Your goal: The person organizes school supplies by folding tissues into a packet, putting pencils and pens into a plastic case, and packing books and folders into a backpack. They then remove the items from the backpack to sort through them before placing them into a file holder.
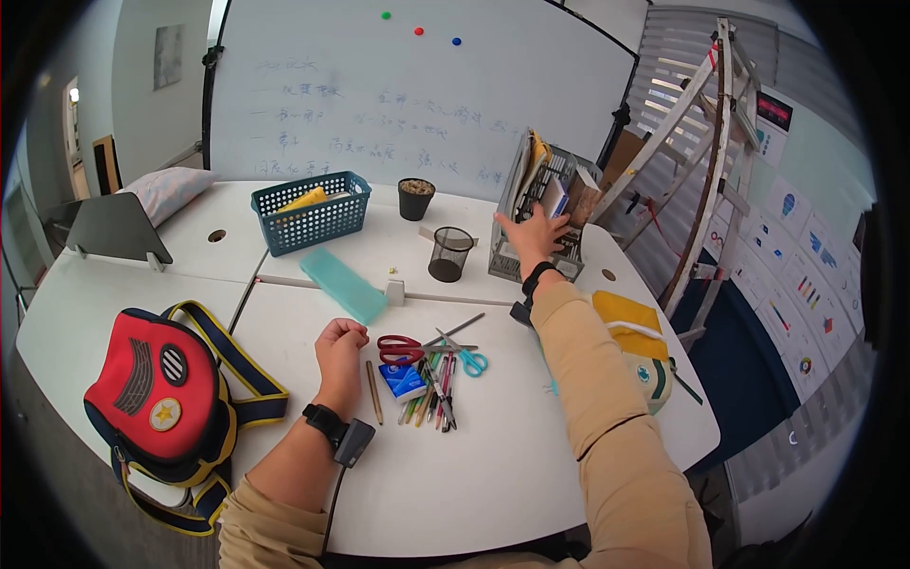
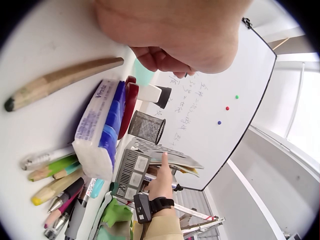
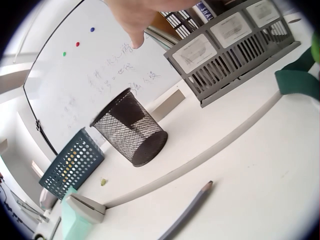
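Observation:
My right hand (image 1: pixel 536 237) is over the grey file organizer (image 1: pixel 498 256), fingers spread across the books and papers standing in it. In the right wrist view part of that hand (image 3: pixel 135 17) shows above the organizer's labelled front (image 3: pixel 232 32); its fingertips are out of frame. Fingers loosely curled, my left hand (image 1: pixel 339 365) stays low over the table, beside a thick brown pencil (image 1: pixel 373 391); I see nothing held in it. To its right lie red scissors (image 1: pixel 400 350), teal scissors (image 1: pixel 473 362), a blue-and-white box (image 1: pixel 402 381) and a pile of pens and pencils (image 1: pixel 438 391).
A black mesh cup (image 1: pixel 449 256), a dark pot (image 1: pixel 415 201) and a teal basket (image 1: pixel 313 218) stand toward the back. A turquoise case (image 1: pixel 343 286) lies mid-table. At the left is a red backpack (image 1: pixel 156 389); a yellow-and-white pouch (image 1: pixel 640 341) lies beside my right sleeve.

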`<state>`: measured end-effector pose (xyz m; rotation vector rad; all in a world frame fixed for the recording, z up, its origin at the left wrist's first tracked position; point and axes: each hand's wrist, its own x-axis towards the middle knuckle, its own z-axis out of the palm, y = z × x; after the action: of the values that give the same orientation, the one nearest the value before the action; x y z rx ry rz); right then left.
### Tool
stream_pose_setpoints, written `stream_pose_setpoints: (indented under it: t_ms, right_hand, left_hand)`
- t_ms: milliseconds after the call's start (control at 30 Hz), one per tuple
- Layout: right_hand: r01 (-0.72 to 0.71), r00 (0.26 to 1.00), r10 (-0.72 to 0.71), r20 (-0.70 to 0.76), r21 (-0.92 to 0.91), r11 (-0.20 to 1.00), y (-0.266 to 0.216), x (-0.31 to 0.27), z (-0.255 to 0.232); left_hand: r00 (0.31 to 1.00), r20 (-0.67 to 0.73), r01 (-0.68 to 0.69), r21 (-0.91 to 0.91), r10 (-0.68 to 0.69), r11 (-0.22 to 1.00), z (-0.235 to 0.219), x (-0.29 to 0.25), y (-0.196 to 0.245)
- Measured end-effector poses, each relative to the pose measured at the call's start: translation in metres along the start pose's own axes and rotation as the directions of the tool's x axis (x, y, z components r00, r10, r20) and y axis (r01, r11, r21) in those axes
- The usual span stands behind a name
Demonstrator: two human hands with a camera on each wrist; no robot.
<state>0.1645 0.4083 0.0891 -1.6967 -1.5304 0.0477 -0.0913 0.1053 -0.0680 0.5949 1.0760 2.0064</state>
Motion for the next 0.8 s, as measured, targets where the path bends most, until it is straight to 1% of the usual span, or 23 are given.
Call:
stream_pose_setpoints:
  t_ms: [67, 100, 167, 233, 267, 300, 400, 500, 700, 800]
  right_hand:
    - [0.031, 1.000, -0.031, -0.002, 0.004, 1.000, 0.002, 0.007, 0.009]
    - [0.074, 0.992, -0.073, -0.100, 0.007, 0.997, 0.000, 0.001, 0.009]
    - [0.062, 0.998, -0.059, -0.039, 0.078, 0.995, 0.008, 0.022, 0.016]
    - [0.099, 0.989, -0.098, -0.110, 0.007, 0.995, 0.013, 0.028, 0.020]
    - [0.125, 0.985, -0.121, -0.121, 0.025, 0.992, 0.016, 0.033, 0.021]
    - [0.150, 0.981, -0.143, -0.132, 0.044, 0.988, 0.032, 0.049, 0.030]
    - [0.194, 0.957, -0.163, -0.239, 0.115, 0.974, 0.049, 0.070, 0.032]
    - [0.305, 0.890, -0.219, -0.401, 0.164, 0.938, 0.056, 0.079, 0.026]
    - [0.369, 0.792, -0.213, -0.572, 0.171, 0.913, 0.044, 0.078, -0.013]
    - [0.401, 0.678, -0.236, -0.696, 0.081, 0.912, 0.043, 0.092, -0.020]
  left_hand:
    - [1.000, 0.001, -0.007, 0.019, 0.007, 1.000, 0.000, 0.001, 0.002]
    - [1.000, 0.002, -0.006, 0.025, 0.006, 1.000, 0.001, 0.000, 0.002]
    - [1.000, -0.004, -0.009, 0.024, 0.009, 1.000, 0.001, -0.001, 0.004]
    - [1.000, -0.010, -0.017, 0.016, 0.017, 1.000, 0.002, -0.002, 0.004]
    - [1.000, -0.012, -0.019, 0.011, 0.019, 1.000, 0.002, -0.003, 0.005]
    - [1.000, -0.013, -0.020, 0.006, 0.020, 1.000, 0.003, -0.003, 0.005]
    - [0.999, -0.020, -0.025, 0.005, 0.025, 1.000, 0.004, -0.003, 0.004]
    - [0.999, -0.023, -0.026, 0.021, 0.026, 0.999, 0.004, -0.002, 0.003]
    - [0.999, -0.024, -0.032, 0.045, 0.033, 0.998, 0.004, -0.003, 0.005]
    - [0.999, -0.024, -0.035, 0.052, 0.036, 0.998, 0.002, -0.001, 0.003]
